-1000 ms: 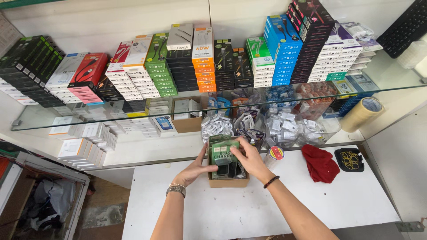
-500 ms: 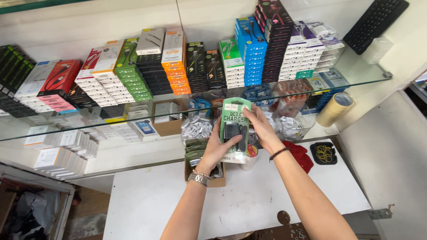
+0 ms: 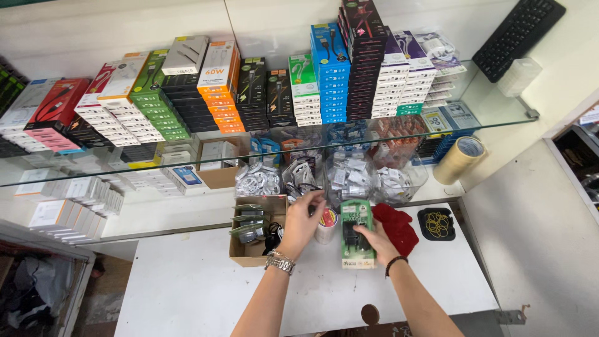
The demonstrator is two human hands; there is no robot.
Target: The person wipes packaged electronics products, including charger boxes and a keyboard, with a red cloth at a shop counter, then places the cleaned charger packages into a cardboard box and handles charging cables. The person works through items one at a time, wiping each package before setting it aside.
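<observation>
The green charger pack [image 3: 357, 234] lay flat near the back edge of the white tabletop [image 3: 187, 293], close to the middle, and the right hand [image 3: 377, 242] was clamped on its right side, fingers curled over the black charger showing through the front. Just left of it stood a small roll of tape with a red and yellow core [image 3: 326, 224], and the left hand [image 3: 302, 223] was right against that roll, fingers bent toward the back; whether it gripped anything, I could not tell. A metal watch sat on the left wrist, a dark band on the right. Left again, an open cardboard box [image 3: 249, 249] held more green packs and black cables. To the right of the pack lay a red cloth [image 3: 397, 226], then a black tray of rubber bands [image 3: 436, 223]. Above it all, a glass shelf [image 3: 499, 106] carried stacked boxes in many colours, with a roll of brown tape [image 3: 460, 159] beneath its right end.
</observation>
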